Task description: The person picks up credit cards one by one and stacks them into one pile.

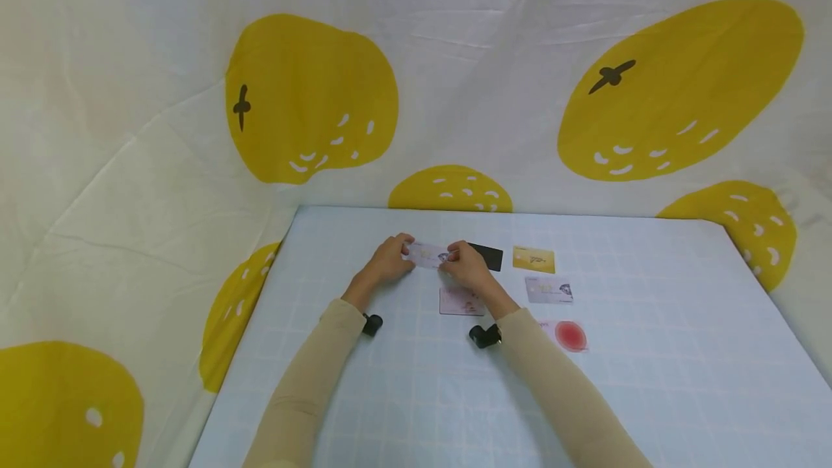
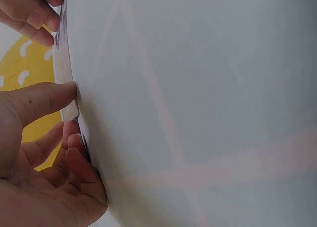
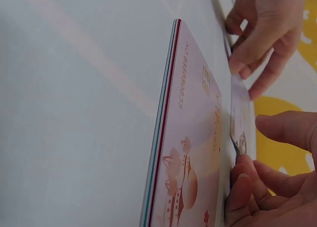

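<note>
Both hands are at the two ends of a pale lilac plastic card near the back middle of the table. My left hand pinches its left end; in the left wrist view the thumb lies on the card, with fingers curled below. My right hand holds the right end, its fingers at the card's corner in the right wrist view. Below the right hand lies a small stack of cards with a pink VIP card on top. A black card is partly hidden behind the right hand.
To the right lie a gold card, another lilac card and a card with a red circle, partly covered by the right sleeve. The pale checked table meets a cloth backdrop printed with yellow fruit.
</note>
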Demonstrator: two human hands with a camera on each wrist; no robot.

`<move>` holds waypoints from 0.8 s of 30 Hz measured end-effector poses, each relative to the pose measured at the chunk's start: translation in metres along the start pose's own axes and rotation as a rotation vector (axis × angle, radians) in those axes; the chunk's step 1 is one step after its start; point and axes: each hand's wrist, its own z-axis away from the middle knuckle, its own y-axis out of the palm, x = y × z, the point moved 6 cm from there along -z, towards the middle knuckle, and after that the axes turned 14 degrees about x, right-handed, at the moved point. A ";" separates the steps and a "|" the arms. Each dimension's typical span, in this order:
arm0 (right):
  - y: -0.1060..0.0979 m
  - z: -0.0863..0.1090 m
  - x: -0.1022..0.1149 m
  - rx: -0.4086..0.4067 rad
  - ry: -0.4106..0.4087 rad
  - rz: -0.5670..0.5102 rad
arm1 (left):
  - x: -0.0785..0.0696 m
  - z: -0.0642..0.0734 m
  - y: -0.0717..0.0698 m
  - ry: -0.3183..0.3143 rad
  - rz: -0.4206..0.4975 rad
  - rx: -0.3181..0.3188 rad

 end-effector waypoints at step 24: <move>-0.004 0.013 0.004 -0.007 -0.005 -0.106 | 0.000 0.015 0.001 0.020 0.109 -0.031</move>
